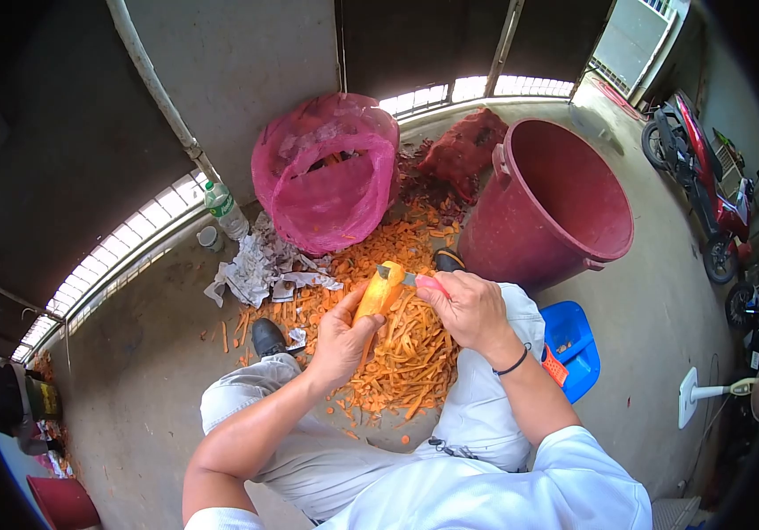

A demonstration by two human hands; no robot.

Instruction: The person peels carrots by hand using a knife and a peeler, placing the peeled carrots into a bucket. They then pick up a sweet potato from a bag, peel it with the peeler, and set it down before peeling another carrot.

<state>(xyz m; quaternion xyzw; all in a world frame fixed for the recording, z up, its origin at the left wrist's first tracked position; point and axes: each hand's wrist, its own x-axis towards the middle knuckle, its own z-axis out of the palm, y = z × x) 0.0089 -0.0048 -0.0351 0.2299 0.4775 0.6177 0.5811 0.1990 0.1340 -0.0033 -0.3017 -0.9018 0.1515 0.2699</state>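
Observation:
My left hand (341,334) is closed around a thick, peeled-looking orange carrot (373,300), which tilts upward over the floor. In my right hand (472,311) is a knife with a pink handle (433,284). Its metal blade lies against the carrot's upper end. Beneath both hands, a large heap of orange peelings (406,358) spreads over the floor between my legs, with a few small round orange pieces near it.
A pink mesh sack (326,208) and a crumpled red net bag (463,155) lie ahead. To the right stand a tall maroon bin (521,212) and a blue tray (584,353). Torn paper (260,265) and a plastic bottle (225,210) are left; a motorbike (706,185) is far right.

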